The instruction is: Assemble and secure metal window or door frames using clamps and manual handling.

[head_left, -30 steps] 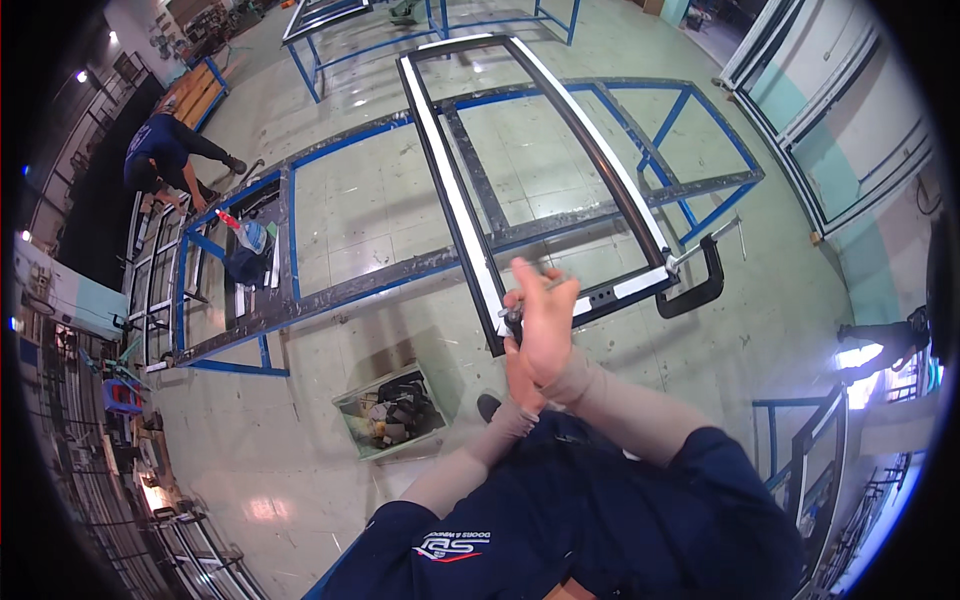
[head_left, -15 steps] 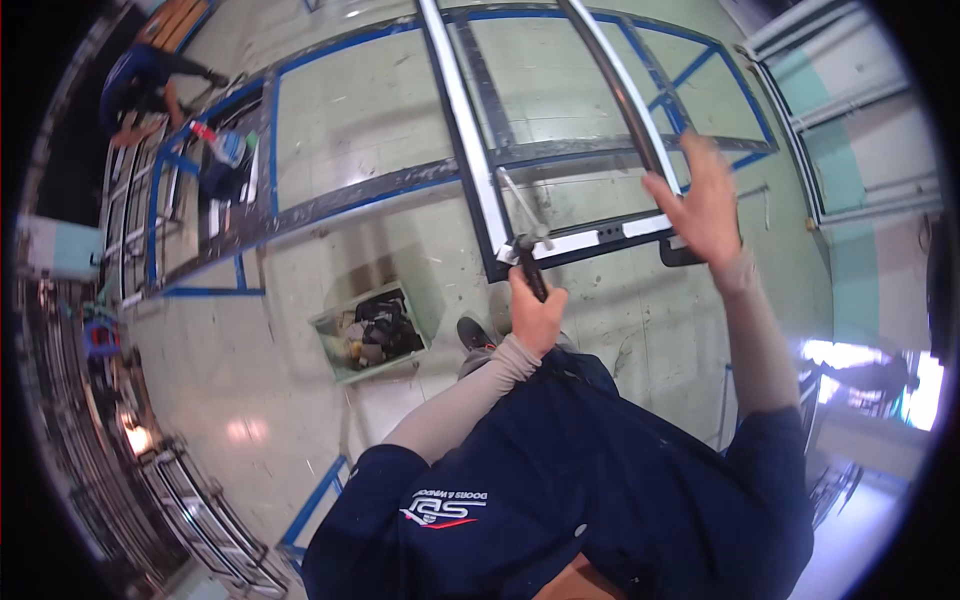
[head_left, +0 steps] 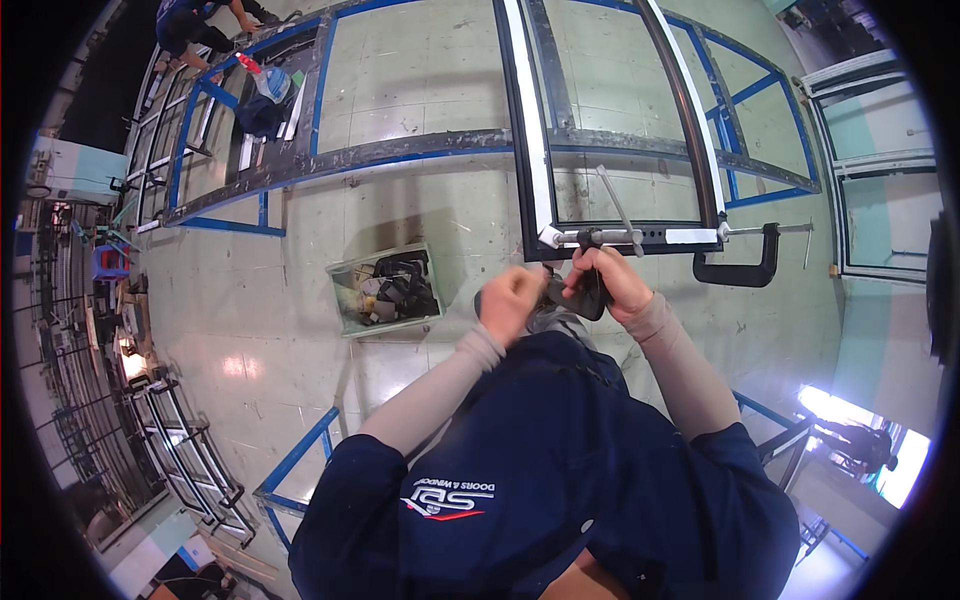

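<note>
A window or door frame [head_left: 535,160] with dark edges and white faces lies in front of me. At its near left corner a C-clamp [head_left: 590,299] spans the near bar, its screw with a long crossbar lying along that bar. My right hand [head_left: 617,283] is closed around the clamp's dark body. Just left of it, my left hand [head_left: 512,300] is curled and slightly blurred beside the clamp; whether anything is between its fingers is hidden. A second black C-clamp [head_left: 742,273] sits at the near right corner, with no hand on it.
A blue-and-dark metal stand [head_left: 400,150] supports the frame. A green bin [head_left: 436,300] of dark parts stands on the floor at left. Another person [head_left: 190,28] works at far left near a spray bottle [head_left: 270,82]. Glazed frames [head_left: 880,160] lean at right.
My right hand has come from the frame's right bar to the clamp and closed on it. My left hand has moved off the clamp's body to its left. The view has shifted.
</note>
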The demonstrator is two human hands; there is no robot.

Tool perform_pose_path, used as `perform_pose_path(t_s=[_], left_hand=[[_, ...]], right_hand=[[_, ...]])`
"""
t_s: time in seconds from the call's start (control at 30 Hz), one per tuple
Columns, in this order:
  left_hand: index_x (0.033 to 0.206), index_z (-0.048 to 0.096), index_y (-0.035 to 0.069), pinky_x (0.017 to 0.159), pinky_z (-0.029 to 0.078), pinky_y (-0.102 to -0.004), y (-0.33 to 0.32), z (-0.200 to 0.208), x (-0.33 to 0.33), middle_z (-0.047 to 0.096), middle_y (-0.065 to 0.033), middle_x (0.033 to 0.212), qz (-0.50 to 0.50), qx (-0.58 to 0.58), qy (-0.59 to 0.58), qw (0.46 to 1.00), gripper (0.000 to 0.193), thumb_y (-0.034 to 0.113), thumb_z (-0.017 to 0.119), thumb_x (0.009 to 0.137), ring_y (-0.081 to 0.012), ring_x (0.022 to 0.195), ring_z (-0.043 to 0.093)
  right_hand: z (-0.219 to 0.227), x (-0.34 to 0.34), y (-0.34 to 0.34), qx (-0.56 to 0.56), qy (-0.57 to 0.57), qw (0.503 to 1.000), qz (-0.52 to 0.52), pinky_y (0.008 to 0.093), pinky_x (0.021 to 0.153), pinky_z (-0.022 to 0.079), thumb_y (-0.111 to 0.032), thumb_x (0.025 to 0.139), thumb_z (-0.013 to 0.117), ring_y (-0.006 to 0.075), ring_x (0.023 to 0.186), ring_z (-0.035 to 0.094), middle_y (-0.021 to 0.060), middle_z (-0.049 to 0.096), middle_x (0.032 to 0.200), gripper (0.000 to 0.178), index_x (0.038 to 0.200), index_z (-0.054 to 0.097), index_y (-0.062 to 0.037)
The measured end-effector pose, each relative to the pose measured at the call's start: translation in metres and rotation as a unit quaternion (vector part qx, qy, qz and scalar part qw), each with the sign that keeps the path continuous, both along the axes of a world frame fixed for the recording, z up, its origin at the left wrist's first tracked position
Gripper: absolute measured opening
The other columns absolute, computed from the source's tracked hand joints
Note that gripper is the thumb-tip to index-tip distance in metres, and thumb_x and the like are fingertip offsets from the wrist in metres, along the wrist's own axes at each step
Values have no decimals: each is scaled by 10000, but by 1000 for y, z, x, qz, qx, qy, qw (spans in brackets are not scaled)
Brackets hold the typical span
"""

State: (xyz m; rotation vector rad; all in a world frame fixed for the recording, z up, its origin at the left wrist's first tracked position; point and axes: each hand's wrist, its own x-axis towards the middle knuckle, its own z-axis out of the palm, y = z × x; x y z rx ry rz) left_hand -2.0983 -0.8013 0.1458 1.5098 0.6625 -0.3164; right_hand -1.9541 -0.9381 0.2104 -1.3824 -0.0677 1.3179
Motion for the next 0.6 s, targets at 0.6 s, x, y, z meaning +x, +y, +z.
perform_pose_path(t_s=[0.6], left_hand=[[1155, 478, 22, 888, 485, -445, 29, -225, -49, 573, -132, 1127, 439, -288, -8, 851, 335, 294, 485, 960, -265, 1023, 581]], right_hand=[[0, -40, -64, -128, -22, 989, -71, 231, 437, 324, -178, 803, 531, 82, 486, 433, 17, 480, 577, 159, 699, 523, -59]])
